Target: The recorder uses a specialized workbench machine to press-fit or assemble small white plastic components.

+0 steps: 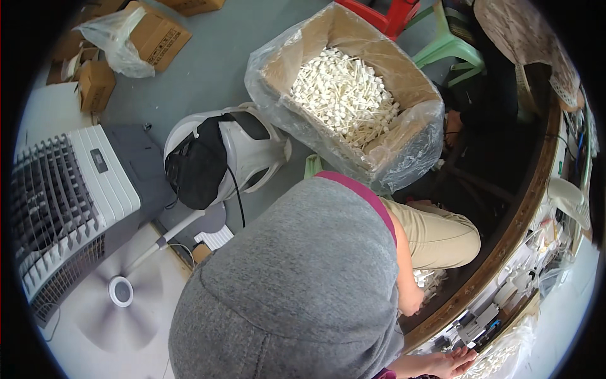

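At twelve o'clock, a plastic-lined cardboard box point(404, 136) holds white sticks point(344, 95). At five o'clock, the right hand point(451, 363) lies flat on the worktop point(505, 243), fingers apart; the left hand's fingers cannot be told.

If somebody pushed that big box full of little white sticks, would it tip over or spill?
The cardboard box looks wide and low, so it would probably slide, not tip. The white sticks lie loose and heaped, so they would likely shift. Its clear plastic wrap might feel slippery.

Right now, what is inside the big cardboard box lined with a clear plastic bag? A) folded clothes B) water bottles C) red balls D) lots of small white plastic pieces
D: the cardboard box with the clear plastic liner is filled with a heap of small white plastic pieces, all about the same shape.
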